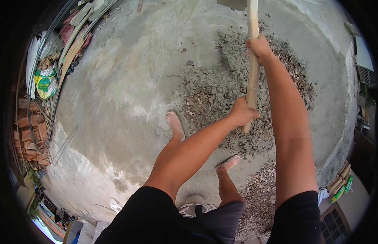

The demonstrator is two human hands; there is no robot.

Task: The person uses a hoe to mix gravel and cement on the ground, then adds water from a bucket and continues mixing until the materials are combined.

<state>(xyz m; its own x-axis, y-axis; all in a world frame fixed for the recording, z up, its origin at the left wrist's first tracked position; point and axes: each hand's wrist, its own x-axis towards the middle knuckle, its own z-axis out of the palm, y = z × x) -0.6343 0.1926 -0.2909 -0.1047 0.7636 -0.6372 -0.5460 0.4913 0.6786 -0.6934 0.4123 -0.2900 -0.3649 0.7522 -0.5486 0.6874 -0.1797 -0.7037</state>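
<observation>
My left hand grips a long wooden handle near its lower end. My right hand is wrapped round the same handle higher up. A flat grey blade shows at the top edge beside the handle, partly cut off. Beneath the handle lies a pile of wet grey mortar mixed with gravel. More loose stones lie lower right. My bare feet stand on the cement-smeared floor at the left and lower edge of the pile.
Along the left edge lie metal strips, a green-and-white sack and broken red bricks. A pale bucket is behind my legs. Stacked sacks and a window are at the lower right.
</observation>
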